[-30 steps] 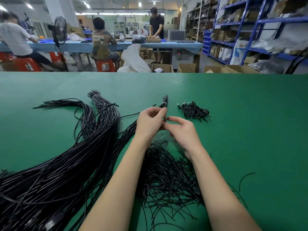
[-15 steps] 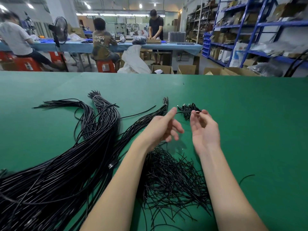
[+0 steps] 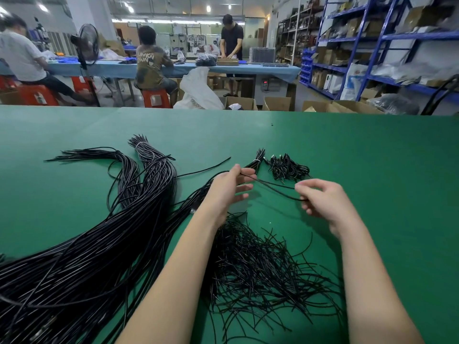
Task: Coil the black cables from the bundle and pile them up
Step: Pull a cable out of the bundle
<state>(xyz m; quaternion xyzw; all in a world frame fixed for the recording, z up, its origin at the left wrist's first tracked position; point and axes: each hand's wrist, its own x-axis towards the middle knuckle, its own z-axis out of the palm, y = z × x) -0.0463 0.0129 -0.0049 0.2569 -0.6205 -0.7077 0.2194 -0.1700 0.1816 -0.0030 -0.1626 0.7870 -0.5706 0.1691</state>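
Black and thin, one cable (image 3: 275,187) runs slack between my two hands above the green table (image 3: 372,157). My left hand (image 3: 229,188) pinches it up by the thumb and forefinger while the other fingers spread loose below; my right hand (image 3: 323,201) has its fingers curled, and the cable's far end sits against the fingertips (image 3: 305,200), though I cannot tell how firmly they close on it.

At 12 o'clock from my right hand lies one small pile of coiled cables (image 3: 288,167), just beside the tied tip of a bundle. At 6 o'clock from both hands, between my forearms, sits one loose heap of short black ties (image 3: 260,264), too many to count. From 9 round to 7 o'clock spreads the big bundle of long black cables (image 3: 94,239), fanning into three tied tails at its far ends.

Past the table's far edge, at 12 o'clock, three people (image 3: 233,38) work at a blue bench (image 3: 260,69), two seated on red stools (image 3: 156,98), one standing. Blue shelving (image 3: 360,40) stands at 2 o'clock.
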